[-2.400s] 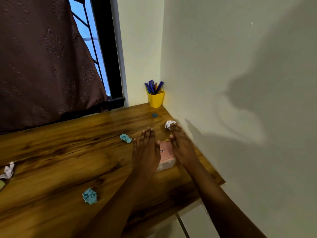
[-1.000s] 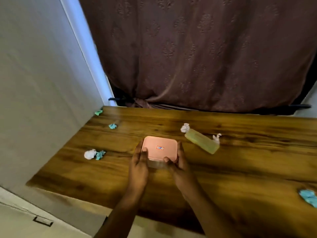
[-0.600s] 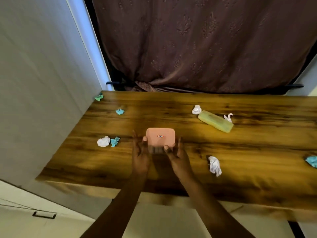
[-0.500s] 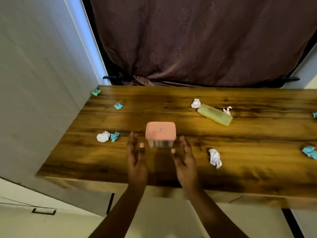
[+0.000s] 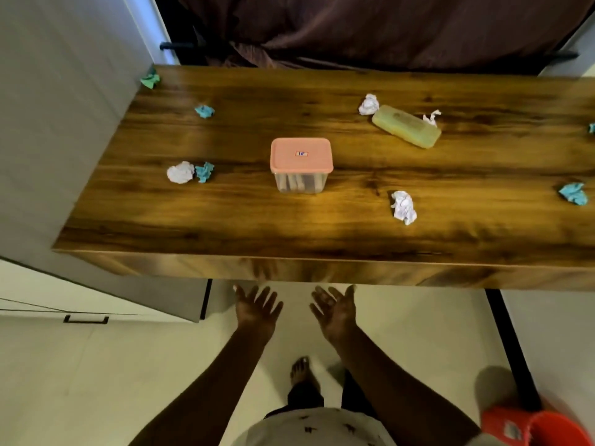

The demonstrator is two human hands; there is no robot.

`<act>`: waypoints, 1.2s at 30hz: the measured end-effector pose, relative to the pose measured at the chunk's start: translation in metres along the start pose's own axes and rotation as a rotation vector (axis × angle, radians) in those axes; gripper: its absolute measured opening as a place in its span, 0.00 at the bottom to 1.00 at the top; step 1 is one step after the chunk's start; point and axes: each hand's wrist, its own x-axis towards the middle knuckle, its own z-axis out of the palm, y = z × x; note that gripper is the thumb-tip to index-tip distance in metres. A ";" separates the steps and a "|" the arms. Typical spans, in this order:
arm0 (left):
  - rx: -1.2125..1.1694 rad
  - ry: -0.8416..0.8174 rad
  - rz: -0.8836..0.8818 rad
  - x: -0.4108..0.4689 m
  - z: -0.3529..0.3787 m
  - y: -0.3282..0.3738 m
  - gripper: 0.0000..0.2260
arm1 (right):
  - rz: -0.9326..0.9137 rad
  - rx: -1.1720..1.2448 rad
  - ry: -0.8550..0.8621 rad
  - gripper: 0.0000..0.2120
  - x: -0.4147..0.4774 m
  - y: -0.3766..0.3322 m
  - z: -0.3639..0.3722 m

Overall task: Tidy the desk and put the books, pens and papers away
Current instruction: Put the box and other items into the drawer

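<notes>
Judging by the surface (image 5: pixel 289 226), little is tidied: crumpled papers (image 5: pixel 403 207) lie scattered around the box (image 5: pixel 301 156) and case (image 5: pixel 406 125). Open and empty, the left grip (image 5: pixel 257 312) and right grip (image 5: pixel 335 313) hang below its front edge.

Desk (image 5: pixel 322 226), lidded box (image 5: pixel 301 156), case (image 5: pixel 406 125), crumpled papers (image 5: pixel 403 207)

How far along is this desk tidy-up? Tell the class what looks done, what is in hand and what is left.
Done: the pink-lidded box stands closed on the desk. In hand: nothing; the left hand and right hand are open, off the desk. Left: scattered crumpled paper, such as a white ball beside a blue scrap, plus the yellow-green case.
</notes>
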 end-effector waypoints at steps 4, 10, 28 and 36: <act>-0.156 -0.116 0.027 0.015 0.007 0.006 0.30 | -0.028 0.278 0.013 0.43 0.016 -0.018 -0.002; -0.021 -0.223 -0.015 0.011 -0.016 -0.004 0.39 | 0.012 0.255 -0.131 0.46 0.004 -0.021 -0.012; -0.107 -0.182 0.037 -0.045 -0.083 -0.031 0.28 | 0.047 0.048 -0.133 0.31 -0.068 0.033 -0.086; 1.237 0.074 1.207 -0.147 -0.121 -0.038 0.34 | -1.234 -1.345 0.015 0.16 -0.191 0.069 -0.096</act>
